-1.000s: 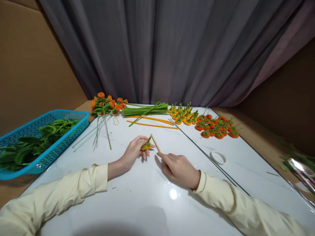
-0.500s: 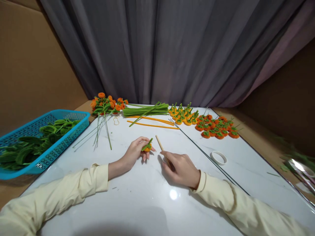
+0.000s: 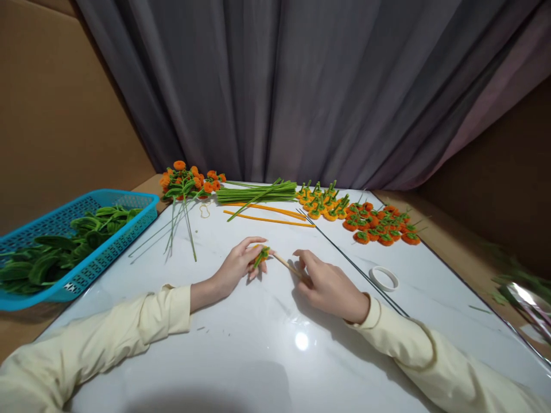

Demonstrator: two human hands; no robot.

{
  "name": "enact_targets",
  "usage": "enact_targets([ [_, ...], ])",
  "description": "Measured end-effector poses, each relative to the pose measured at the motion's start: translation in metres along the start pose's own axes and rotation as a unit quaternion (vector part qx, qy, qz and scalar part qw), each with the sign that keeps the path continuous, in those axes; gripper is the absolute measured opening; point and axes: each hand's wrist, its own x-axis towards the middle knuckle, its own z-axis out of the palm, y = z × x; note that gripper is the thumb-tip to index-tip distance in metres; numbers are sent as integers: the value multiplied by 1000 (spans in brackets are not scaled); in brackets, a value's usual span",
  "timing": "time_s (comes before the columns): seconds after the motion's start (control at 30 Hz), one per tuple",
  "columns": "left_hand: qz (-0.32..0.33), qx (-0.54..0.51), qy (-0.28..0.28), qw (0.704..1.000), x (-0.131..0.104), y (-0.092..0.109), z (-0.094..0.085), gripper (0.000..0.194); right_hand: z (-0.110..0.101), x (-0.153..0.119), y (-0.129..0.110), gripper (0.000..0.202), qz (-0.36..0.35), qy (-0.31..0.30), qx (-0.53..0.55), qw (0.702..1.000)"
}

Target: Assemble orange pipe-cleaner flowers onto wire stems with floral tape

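Observation:
Near the middle of the white table, my left hand [image 3: 236, 268] holds a small orange and green flower piece [image 3: 260, 256] between its fingers. My right hand [image 3: 329, 284] grips a thin wooden stick [image 3: 286, 264], its far tip at the flower piece. Whether the tip touches the piece or my fingertips is too small to tell. The green part of the piece points down toward the table.
A blue basket [image 3: 81, 288] of green leaves stands left. Orange flowers [image 3: 196, 178], green stems [image 3: 258, 194], orange strips [image 3: 269, 218], yellow pieces [image 3: 322, 203] and orange pieces [image 3: 381, 223] lie behind. A white tape roll [image 3: 384, 279] and dark wires [image 3: 350, 259] lie right.
My right hand has moved a little to the right and tilted the stick, whose tip now meets the flower piece. The piece has turned in my left hand.

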Motion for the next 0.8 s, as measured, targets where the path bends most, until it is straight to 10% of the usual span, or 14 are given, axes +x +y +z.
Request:
enact_targets([
  [0.8,-26,-114,7,993,-3,3,1,30,-8,8,4,12,61,-67,157,983],
])
